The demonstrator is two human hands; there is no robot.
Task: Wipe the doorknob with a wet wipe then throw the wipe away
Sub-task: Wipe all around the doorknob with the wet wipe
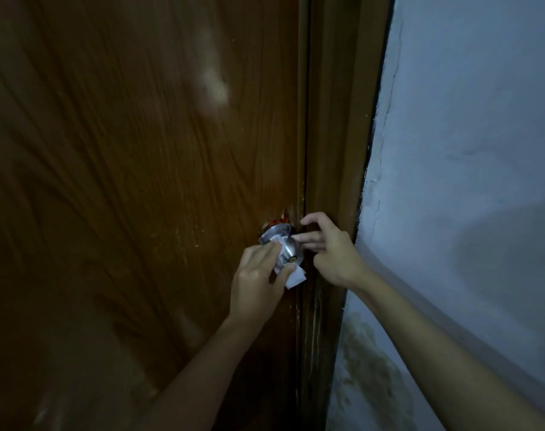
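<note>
A round silver doorknob [289, 251] with a keyhole sticks out of the brown wooden door near its right edge. A white wet wipe [293, 276] is wrapped around the knob's left and lower side, with a loose corner hanging below it. My left hand [258, 279] presses the wipe against the knob with fingers and thumb. My right hand [330, 248] is at the knob's right side, fingers spread, its index finger touching the wipe's upper edge near the knob's base.
The brown wooden door [140, 181] fills the left and centre. Its frame [330, 150] runs vertically just right of the knob. A pale blue-white wall [467, 150] with cracks and stains low down lies to the right. The light is dim.
</note>
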